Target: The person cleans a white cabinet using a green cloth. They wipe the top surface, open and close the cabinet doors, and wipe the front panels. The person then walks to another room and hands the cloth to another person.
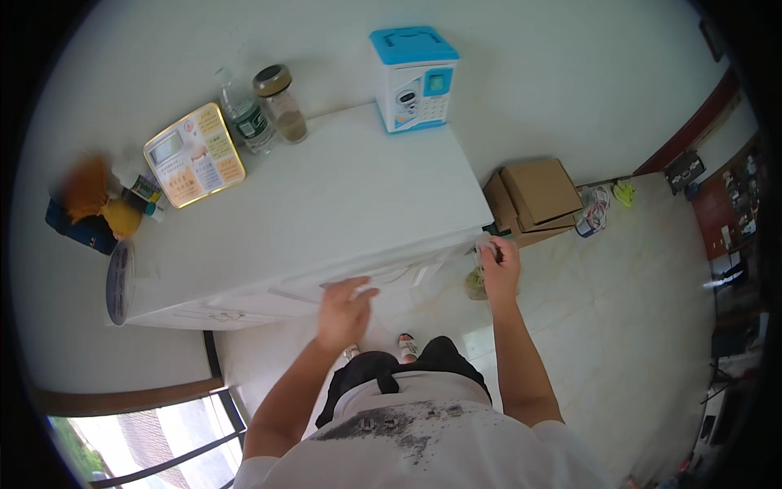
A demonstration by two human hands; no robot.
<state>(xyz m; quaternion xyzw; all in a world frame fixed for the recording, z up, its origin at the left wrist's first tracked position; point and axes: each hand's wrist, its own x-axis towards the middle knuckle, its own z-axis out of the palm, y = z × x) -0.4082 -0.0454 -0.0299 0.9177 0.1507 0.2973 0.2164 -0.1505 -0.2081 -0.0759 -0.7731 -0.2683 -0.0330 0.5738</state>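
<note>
A white cabinet with a flat top and panelled front stands before me. My right hand is at the cabinet's right front corner, its fingers closed on a small pale wad, perhaps cloth or tissue. My left hand hovers by the cabinet front with fingers apart, holding nothing. On the top stand a blue and white toy safe, a lidded glass jar, a clear plastic bottle and a gold-rimmed desk calendar or display board leaning near the wall.
At the cabinet top's left end are small bottles, a yellow round item and a round grey-white object. Cardboard boxes and plastic-wrapped items lie on the floor to the right. A window is at lower left.
</note>
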